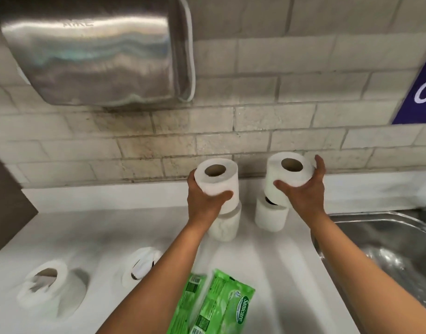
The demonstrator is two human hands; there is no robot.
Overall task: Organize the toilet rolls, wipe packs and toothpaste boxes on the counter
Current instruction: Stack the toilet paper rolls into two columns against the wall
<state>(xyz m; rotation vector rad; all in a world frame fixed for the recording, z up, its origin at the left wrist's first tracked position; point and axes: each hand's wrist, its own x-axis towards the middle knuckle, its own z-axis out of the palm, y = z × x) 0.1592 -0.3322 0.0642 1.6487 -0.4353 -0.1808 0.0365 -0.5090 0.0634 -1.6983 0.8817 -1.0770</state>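
LEFT: two white paper toilet rolls [51, 285] lie tipped on the white bench [267, 261] | CENTRE: left hand [204, 201] grips white upright roll [218, 177] on a lower roll [225, 225]; green soft wipe packs [216, 304] near edge | RIGHT: right hand [303, 189] grips tilted roll [288, 177] above another [271, 216] | HANDLING: light, crushable; hold the sides; cores point upward.

The toilet rolls [216, 180] in my hands are soft matt white paper with brown cardboard cores. The bench [267, 261] is smooth white, slightly shiny. At 6 o'clock the wipe packs [221, 307] are glossy green plastic. At 3 o'clock the sink [388, 242] is polished metal. At 11 o'clock the dryer [93, 51] is brushed steel; the wall tiles [255, 116] look rough and stained.
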